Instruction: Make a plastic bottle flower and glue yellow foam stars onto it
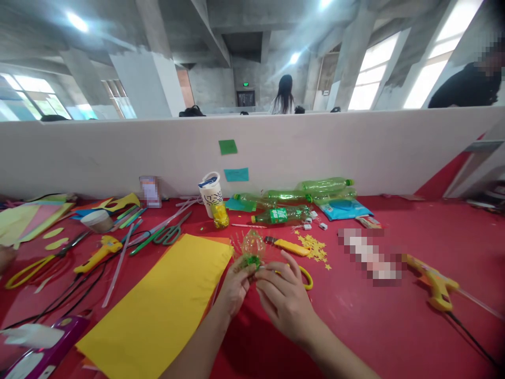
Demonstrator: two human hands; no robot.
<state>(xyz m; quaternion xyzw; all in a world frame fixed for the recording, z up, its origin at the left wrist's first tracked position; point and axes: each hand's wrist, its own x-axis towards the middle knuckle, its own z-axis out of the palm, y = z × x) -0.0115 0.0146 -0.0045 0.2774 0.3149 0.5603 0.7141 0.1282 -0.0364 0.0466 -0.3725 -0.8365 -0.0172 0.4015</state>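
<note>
My left hand (pixel 235 287) grips the green-capped neck of a cut plastic bottle piece (pixel 253 243), whose clear wide part points away from me. My right hand (pixel 284 295) is closed in a pinch right beside the neck, its index finger raised; a small pale bit shows at its fingertips, too small to name. Yellow scissor handles (pixel 307 278) stick out from behind the right hand. Just beyond lie a yellow utility knife (pixel 292 246) and a scatter of yellow paper stars (pixel 314 246). Yellow paper sheets (pixel 161 300) lie left of my left hand.
Several green plastic bottles (pixel 282 215) lie near the white partition (pixel 158 147), beside a paper cup (pixel 211 195). Corded yellow glue guns stand at left (pixel 97 255) and right (pixel 437 287). Green scissors (pixel 171 234) lie behind the paper. Another person's hand (pixel 6 258) shows at the left edge.
</note>
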